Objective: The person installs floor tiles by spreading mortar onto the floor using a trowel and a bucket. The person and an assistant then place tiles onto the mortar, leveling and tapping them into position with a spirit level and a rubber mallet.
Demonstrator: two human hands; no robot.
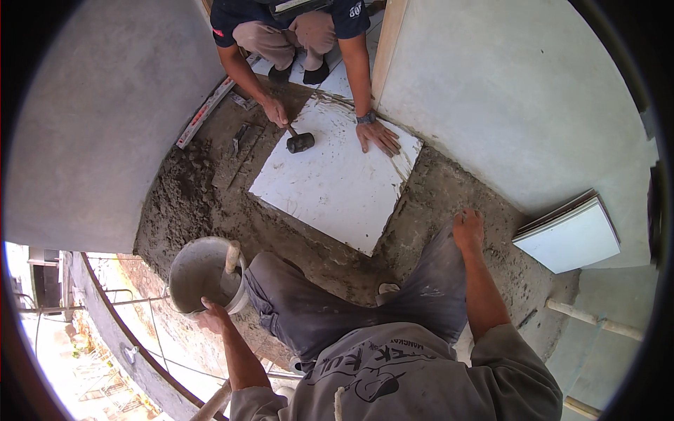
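Observation:
At the lower left, my left hand (213, 317) grips the near rim of a grey bucket (184, 277). Grey wet mix coats its inside, and a tool with a pale, thick handle (232, 257) leans in it; the tool's lower end is hard to make out. My right hand (468, 228) rests by my right knee, fingers loosely bent, with no object in it. Ahead of me a large white tile (337, 179) lies on the mortar bed, smeared with mud. A co-worker's hand (380, 137) presses flat on it, and their other hand holds a black-headed mallet (300, 142) over its left part.
The co-worker squats on laid tiles at a doorway. A level (206, 112) lies along the left wall, near a trowel (242, 139). Loose mortar (186, 175) is heaped at left. Stacked tiles (569, 235) lean at right. Poles (593, 319) and an open drop flank me.

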